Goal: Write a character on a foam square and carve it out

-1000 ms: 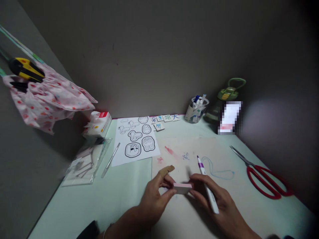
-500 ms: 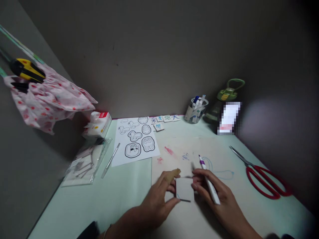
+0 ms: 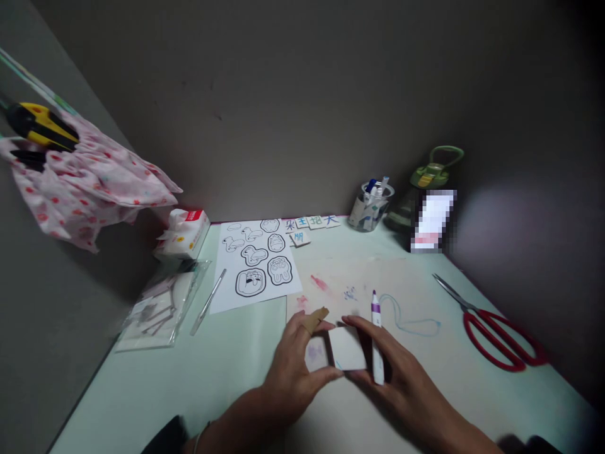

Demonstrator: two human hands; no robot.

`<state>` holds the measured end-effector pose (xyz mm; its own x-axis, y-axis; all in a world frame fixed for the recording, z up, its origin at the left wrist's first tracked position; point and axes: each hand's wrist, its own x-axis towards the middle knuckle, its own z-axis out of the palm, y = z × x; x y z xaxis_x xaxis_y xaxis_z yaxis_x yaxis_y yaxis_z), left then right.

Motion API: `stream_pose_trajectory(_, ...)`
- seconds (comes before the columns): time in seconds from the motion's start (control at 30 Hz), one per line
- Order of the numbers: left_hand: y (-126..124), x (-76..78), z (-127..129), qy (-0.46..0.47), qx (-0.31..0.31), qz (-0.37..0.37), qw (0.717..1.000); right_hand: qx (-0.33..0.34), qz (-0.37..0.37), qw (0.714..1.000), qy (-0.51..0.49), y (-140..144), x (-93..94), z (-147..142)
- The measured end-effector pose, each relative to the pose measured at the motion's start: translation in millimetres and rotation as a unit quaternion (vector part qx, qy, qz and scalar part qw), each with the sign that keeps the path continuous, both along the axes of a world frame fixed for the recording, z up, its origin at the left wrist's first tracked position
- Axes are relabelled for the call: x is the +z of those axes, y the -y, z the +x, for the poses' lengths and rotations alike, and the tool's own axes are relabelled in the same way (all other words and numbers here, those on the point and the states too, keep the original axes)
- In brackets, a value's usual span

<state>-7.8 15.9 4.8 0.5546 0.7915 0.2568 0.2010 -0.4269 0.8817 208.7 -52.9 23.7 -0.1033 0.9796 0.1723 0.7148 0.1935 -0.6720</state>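
A small white square card (image 3: 348,349) with a short blue line at its lower left corner is held up over the stained sheet. My left hand (image 3: 295,359) grips its left side between thumb and fingers; a tan bandage (image 3: 315,320) wraps one finger. My right hand (image 3: 397,372) is at the card's right side, its fingers at the top and bottom edges. A white marker with a purple band and purple tip (image 3: 377,340) is lodged in that same hand, tip pointing away from me, uncapped.
Under the hands lies a pale sheet (image 3: 340,268) with coloured marks. Red-handled scissors (image 3: 496,337) lie at right. Lettered square cards (image 3: 302,222), a pen cup (image 3: 369,208), a bottle (image 3: 406,211) and a phone stand behind. At left are a drawing sheet (image 3: 262,302), a slim pen (image 3: 208,302) and a tissue pack (image 3: 184,236).
The card has tilted and turned slightly, and the left fingers have spread along it. My right hand has moved left to the card, its marker now more upright.
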Motion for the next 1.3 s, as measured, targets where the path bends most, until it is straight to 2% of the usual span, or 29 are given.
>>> stream_pose_trajectory(0.2, -2.3, -1.8, 1.8, -0.04, -0.006, 0.047, 0.998, -0.001, 0.036, 0.998, 0.043, -0.4, -9.2, 2.7)
stream_pose_trajectory(0.4, -2.6, -1.4, 4.0, -0.074, -0.012, 0.073, 0.994, -0.001, 0.041, 0.999, 0.014, -2.1, -5.7, 4.2)
stream_pose_trajectory(0.57, -2.0, -0.6, 4.6, -0.086, -0.011, 0.071, 0.994, -0.118, 0.073, 0.985, -0.102, 0.9, 8.1, 2.5)
stream_pose_trajectory(0.77, -2.6, -1.3, 7.8, -0.094, -0.02, 0.085, 0.992, -0.249, 0.067, 0.955, -0.146, 16.7, 19.9, -11.5)
stream_pose_trajectory(1.0, 1.5, -5.9, 8.5, -0.103, 0.003, 0.108, 0.989, -0.154, 0.076, 0.974, -0.148, 16.5, 16.8, -21.8)
stream_pose_trajectory(1.13, 0.9, -7.6, 9.8, -0.095, 0.014, 0.112, 0.989, -0.164, 0.034, 0.975, -0.145, 11.7, 12.0, -25.9)
stream_pose_trajectory(1.3, -3.1, -8.6, 10.6, -0.09, 0.006, 0.1, 0.991, -0.179, 0.045, 0.974, -0.129, 7.2, 3.0, -28.7)
